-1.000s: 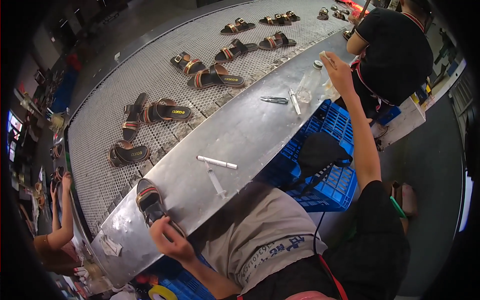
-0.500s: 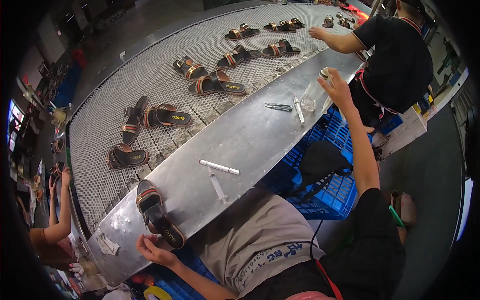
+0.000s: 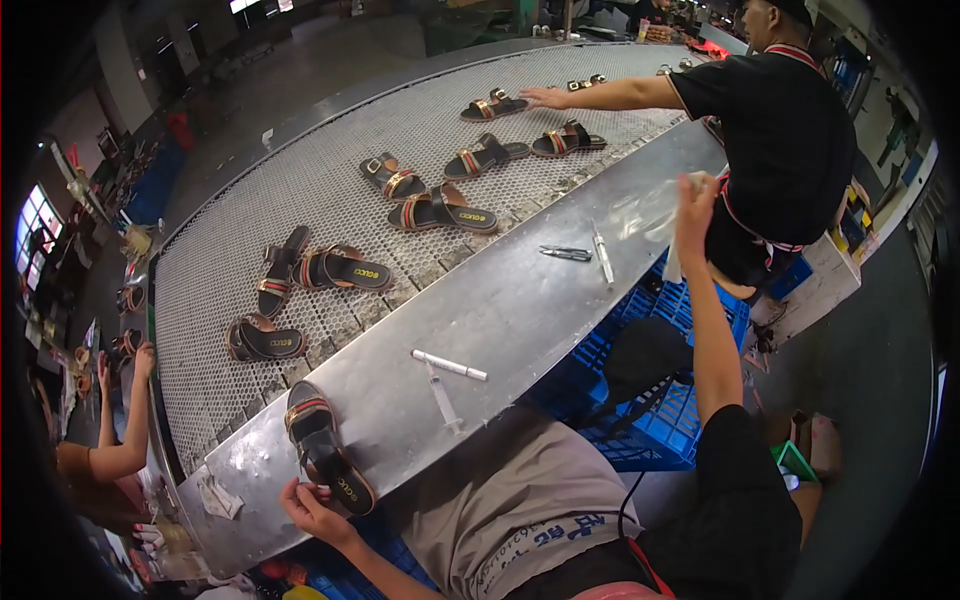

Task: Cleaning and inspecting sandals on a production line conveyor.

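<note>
left hand [image 3: 318, 512] is half-curling at the heel edge of the black sandal [image 3: 320, 445]; cannot tell if it is gripping. sandal is lying sole-down on the metal bench [image 3: 530, 310], heel toward the person. right hand [image 3: 697, 212] is hovering by the bench's far right end, fingers bending near blurred clear plastic [image 3: 648, 208]; grasp, cannot tell. syringe [image 3: 442, 398] and white pen [image 3: 450, 366] are lying between.

Smooth sandal [image 3: 326, 452], shiny metal ledge [image 3: 530, 300], matt cloth apron [image 3: 510, 470].
</note>
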Demonstrator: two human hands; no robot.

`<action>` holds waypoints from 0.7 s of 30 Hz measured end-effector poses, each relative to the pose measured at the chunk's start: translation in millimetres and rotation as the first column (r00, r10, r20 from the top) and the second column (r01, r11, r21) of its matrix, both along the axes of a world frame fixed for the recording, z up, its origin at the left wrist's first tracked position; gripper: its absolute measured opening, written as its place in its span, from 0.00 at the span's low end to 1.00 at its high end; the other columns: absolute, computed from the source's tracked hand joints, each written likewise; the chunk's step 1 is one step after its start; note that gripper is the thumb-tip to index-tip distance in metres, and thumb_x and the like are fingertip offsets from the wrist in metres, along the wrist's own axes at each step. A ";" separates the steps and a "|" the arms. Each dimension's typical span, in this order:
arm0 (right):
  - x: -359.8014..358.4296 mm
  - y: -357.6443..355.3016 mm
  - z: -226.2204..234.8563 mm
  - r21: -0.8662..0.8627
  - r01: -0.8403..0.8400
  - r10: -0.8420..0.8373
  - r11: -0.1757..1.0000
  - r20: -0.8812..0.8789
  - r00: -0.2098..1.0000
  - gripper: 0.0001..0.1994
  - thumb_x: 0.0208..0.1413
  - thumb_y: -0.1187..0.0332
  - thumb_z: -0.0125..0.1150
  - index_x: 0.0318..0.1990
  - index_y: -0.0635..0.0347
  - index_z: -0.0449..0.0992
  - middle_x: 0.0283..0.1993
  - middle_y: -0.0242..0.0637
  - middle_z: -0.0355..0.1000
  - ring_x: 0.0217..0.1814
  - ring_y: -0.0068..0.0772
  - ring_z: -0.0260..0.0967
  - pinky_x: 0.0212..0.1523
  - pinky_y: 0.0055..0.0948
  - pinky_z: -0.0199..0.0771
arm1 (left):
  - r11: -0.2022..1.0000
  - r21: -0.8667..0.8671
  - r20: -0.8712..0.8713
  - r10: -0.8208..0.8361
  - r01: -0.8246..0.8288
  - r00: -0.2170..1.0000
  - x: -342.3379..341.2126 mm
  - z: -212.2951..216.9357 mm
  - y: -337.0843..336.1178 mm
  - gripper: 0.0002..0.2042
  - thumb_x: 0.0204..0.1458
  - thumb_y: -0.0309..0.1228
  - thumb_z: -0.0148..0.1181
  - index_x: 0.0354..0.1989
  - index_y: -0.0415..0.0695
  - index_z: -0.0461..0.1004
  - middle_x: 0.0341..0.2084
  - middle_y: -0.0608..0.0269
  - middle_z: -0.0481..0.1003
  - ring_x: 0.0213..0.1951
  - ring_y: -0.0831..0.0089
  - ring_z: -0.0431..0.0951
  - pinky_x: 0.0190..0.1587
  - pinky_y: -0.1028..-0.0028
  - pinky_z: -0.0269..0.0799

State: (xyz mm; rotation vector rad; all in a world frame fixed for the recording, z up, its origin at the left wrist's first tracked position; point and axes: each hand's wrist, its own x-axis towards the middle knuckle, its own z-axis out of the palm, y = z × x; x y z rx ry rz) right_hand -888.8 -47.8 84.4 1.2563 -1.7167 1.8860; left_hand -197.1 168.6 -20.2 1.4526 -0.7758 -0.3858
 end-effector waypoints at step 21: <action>-90.1 -46.7 -38.6 -0.069 -0.454 0.296 0.889 0.842 0.451 0.18 0.66 0.49 0.59 0.33 0.54 0.70 0.20 0.29 0.61 0.16 0.30 0.60 0.15 0.31 0.59 | 1.000 0.000 0.037 -0.019 0.019 0.999 -33.3 13.5 -5.7 0.07 0.69 0.25 0.49 0.47 0.39 0.74 0.29 0.68 0.71 0.27 0.82 0.70 0.33 0.81 0.66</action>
